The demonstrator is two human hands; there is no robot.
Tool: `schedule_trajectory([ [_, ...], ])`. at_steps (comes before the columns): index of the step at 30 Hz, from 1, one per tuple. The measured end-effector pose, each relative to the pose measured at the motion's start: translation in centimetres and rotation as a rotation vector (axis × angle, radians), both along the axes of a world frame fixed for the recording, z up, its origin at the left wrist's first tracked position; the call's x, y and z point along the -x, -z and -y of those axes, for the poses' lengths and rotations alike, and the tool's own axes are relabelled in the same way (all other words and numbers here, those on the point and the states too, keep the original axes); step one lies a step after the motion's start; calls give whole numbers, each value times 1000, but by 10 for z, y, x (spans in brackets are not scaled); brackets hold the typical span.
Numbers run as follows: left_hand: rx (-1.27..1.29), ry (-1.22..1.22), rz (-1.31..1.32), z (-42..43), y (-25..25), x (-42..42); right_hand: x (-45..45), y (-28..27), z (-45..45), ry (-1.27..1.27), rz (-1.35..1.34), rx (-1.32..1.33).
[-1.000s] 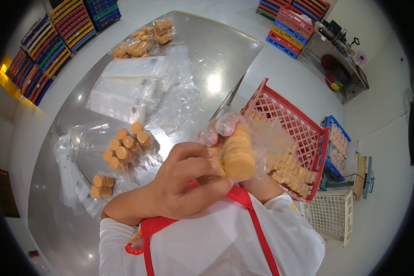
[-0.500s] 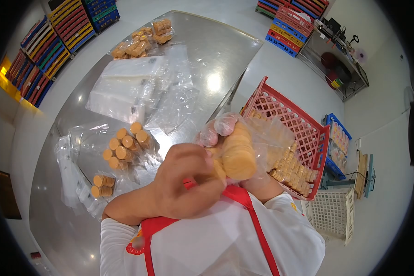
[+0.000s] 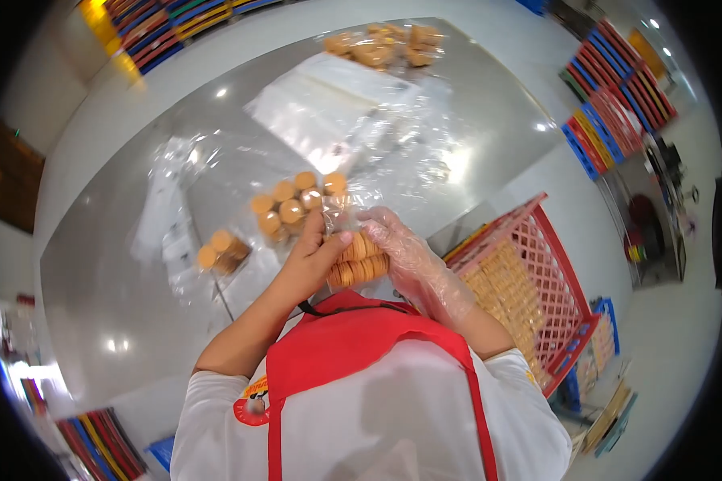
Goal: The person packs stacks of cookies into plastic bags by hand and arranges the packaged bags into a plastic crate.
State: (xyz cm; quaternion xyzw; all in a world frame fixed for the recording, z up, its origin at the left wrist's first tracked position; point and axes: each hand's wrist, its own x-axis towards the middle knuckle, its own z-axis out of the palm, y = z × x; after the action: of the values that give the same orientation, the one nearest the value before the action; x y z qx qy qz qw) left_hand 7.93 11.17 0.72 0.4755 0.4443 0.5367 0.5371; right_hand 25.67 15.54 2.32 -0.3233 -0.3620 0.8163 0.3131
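Observation:
Both my hands hold a clear plastic bag of round biscuits [image 3: 358, 261] low in front of the apron, its biscuits lying in two rows of stacks. My left hand [image 3: 311, 256] is bare and grips the bag's left side, thumb on top. On the right side, my right hand [image 3: 405, 255] wears a clear plastic glove and has its fingers around the stacks. Just beyond, several upright stacks of biscuits [image 3: 292, 212] stand on the steel table [image 3: 120, 289] among clear film. A smaller group of stacks [image 3: 223, 251] lies to the left.
Flat plastic bags [image 3: 313, 104] are spread over the table's middle, with filled biscuit bags [image 3: 385, 44] at its far edge. A red crate [image 3: 565, 309] holding rows of biscuits stands at my right. Stacked coloured crates [image 3: 606, 132] stand beyond.
The biscuits have gone from close to my face down toward the table, now lying sideways. My left hand has closed on the bag's left side. The view has turned.

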Motion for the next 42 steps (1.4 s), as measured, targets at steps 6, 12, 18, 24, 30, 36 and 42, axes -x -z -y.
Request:
schedule_trajectory([
  [6,255,-272,283,35,33,41,52,35,-7,-146,99,-94],
  [12,129,-553,-478,60,14,66,94,31,-7,-239,156,-171],
  [18,378,-557,73,64,22,85,108,15,-18,-304,189,83],
  [24,425,-336,593,72,24,101,95,27,-26,-350,194,172],
  [30,331,-320,-130,67,28,103,90,-7,-12,-421,212,216],
  [36,329,-369,191,68,26,83,78,9,-12,-328,144,130],
  [42,610,-322,424,74,-2,60,66,11,-7,-365,247,133],
])
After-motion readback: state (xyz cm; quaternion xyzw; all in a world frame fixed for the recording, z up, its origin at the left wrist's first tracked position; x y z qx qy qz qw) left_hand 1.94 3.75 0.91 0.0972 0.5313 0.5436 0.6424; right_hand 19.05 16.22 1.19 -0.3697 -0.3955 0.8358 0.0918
